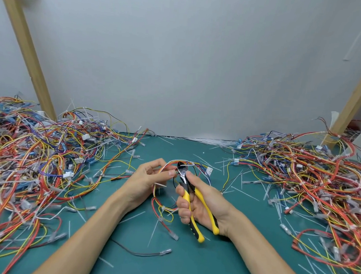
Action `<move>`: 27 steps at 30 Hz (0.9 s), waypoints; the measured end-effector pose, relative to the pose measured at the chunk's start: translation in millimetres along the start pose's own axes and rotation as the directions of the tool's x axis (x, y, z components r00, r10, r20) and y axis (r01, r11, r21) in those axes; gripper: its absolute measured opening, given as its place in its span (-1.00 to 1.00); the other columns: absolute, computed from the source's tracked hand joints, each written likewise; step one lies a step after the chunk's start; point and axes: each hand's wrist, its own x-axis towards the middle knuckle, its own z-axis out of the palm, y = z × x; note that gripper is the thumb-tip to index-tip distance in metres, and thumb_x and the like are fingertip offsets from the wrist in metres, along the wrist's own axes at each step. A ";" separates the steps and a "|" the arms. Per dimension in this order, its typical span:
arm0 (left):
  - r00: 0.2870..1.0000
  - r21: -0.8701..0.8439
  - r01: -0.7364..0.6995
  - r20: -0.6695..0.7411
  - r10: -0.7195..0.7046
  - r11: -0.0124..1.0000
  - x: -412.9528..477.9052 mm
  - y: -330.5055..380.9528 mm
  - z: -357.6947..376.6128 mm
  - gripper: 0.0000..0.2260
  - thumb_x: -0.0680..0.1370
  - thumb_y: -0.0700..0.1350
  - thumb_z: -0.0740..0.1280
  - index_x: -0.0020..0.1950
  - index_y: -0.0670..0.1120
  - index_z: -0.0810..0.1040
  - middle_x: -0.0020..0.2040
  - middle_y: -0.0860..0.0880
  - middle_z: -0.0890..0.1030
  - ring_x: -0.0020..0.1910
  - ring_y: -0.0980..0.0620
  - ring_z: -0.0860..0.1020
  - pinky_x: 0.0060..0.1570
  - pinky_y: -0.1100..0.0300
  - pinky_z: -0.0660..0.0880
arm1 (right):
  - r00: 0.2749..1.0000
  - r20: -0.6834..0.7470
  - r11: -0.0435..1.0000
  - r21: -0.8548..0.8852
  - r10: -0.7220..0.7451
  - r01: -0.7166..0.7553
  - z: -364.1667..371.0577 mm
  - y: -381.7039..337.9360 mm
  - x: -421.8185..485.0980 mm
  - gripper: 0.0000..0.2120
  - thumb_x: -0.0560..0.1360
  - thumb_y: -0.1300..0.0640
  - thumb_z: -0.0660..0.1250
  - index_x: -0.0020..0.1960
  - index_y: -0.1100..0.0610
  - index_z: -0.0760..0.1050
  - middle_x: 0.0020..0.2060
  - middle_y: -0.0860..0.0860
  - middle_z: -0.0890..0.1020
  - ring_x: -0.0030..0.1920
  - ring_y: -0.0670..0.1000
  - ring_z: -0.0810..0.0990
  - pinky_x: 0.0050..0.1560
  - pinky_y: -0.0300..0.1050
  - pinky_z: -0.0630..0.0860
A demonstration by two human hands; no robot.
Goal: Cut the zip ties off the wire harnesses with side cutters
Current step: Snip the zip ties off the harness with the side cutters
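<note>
My left hand [148, 180] pinches a small wire harness [165, 209] of red, yellow, white and blue wires above the middle of the green mat. The harness loops over my fingers and hangs down between both hands. My right hand [200, 203] grips yellow-and-black side cutters [192, 199] by the handles. The dark jaws [181, 169] point up and sit at a white zip tie [189, 164] on the top of the harness loop. A white connector [208, 171] hangs off the harness to the right of the jaws.
Large tangled piles of wire harnesses lie on the left [33, 157] and right [312, 179] of the green mat [165, 265]. Cut white zip ties [246, 194] are scattered over the mat. A loose black wire [140, 252] lies near my left forearm. Wooden posts and a grey wall stand behind.
</note>
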 end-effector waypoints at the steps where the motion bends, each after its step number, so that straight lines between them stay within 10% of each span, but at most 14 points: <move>1: 1.000 0.002 -0.001 0.001 0.001 1.000 0.1 -0.2 0.0 -0.84 0.38 -0.20 0.49 -0.22 -0.13 0.50 -0.18 0.05 0.64 -0.35 0.16 0.41 -0.30 0.27 0.30 | 1.000 0.001 1.000 0.000 0.000 0.000 -0.4 0.1 0.0 -0.56 0.51 -0.27 0.25 -0.26 0.09 0.51 -0.43 0.03 0.46 -0.47 0.02 0.43 -0.37 -0.15 0.45; 27: 0.998 -0.025 -0.058 -0.009 0.058 0.998 0.2 -0.7 0.5 -0.86 0.42 -0.22 0.41 -0.20 -0.16 0.45 -0.39 0.11 0.57 -0.46 0.23 0.44 -0.42 0.42 0.35 | 0.971 -0.186 0.965 -0.240 -0.148 0.102 15.1 4.4 8.1 -0.60 0.62 -0.17 0.16 -0.15 0.15 0.41 -0.43 0.07 0.48 -0.47 0.06 0.44 -0.38 -0.10 0.50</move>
